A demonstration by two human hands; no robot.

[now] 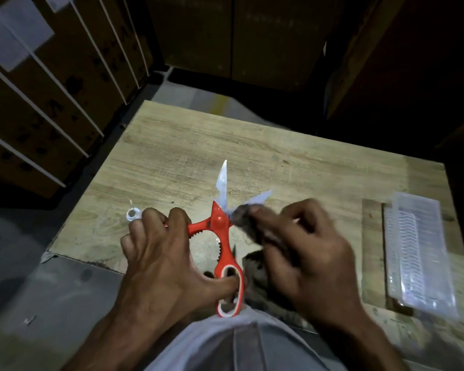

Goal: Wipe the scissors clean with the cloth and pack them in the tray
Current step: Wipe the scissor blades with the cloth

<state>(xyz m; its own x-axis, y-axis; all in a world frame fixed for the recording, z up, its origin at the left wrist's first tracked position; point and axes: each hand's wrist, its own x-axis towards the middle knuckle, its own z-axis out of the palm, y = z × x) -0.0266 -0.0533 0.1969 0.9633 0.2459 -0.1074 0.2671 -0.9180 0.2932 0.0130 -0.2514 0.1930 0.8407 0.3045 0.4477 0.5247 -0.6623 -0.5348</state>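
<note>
Head view: wooden table (172,145) carries a clear tray (418,253) at its right edge. Red-handled scissors (221,226) spread wide above its near edge, blades pointing away; left hand (158,253) grips both handles, right hand (306,253) pinches dark cloth (243,219) on the right blade

Bare forearms, grey garment (233,344)

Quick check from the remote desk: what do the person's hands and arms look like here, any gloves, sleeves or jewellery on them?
Both the left hand and the right hand are bare, with no gloves. No rings, watch or wristband show, though the right hand is motion-blurred. The forearms are uncovered as far as the bottom edge of the head view, so no sleeves are visible. Light grey clothing shows between the arms.
</note>
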